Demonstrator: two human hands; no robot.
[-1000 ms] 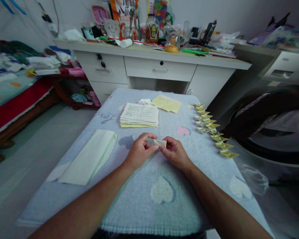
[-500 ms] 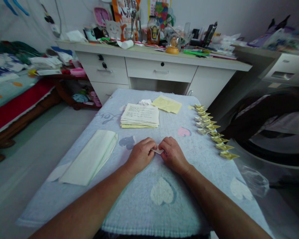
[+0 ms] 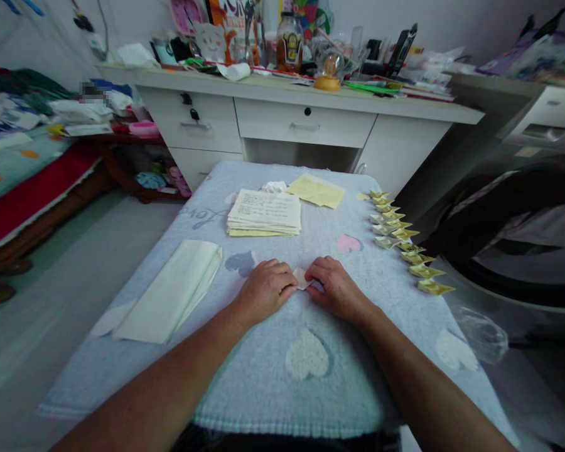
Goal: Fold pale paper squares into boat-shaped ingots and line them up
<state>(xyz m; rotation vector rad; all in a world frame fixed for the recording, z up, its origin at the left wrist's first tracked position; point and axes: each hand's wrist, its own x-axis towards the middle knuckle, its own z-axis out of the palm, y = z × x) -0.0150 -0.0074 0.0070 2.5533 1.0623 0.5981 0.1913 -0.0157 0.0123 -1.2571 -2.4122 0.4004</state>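
A small folded piece of paper [image 3: 302,279], pale and pointed at the top, is held between my two hands just above the cloth. My left hand [image 3: 268,289] pinches its left side with fingers closed. At its right side, my right hand [image 3: 336,289] grips the edge between thumb and fingers. Beyond my hands lies a stack of handwritten paper sheets [image 3: 264,210], with a yellow sheet [image 3: 316,190] behind it to the right. Several small folded paper boats [image 3: 424,271] form a row along the right edge.
A blue cloth with hearts covers the table [image 3: 263,389]. Folded pale green paper [image 3: 172,292] lies at the left, and crumpled white paper [image 3: 274,187] behind the stack. A cluttered desk [image 3: 306,119] stands at the back, a washing machine [image 3: 537,144] at the right, a bed [image 3: 32,188] at the left.
My hands have moved slightly apart, and more of the folded paper shows between them, now with a point upward. The view has shifted a little.
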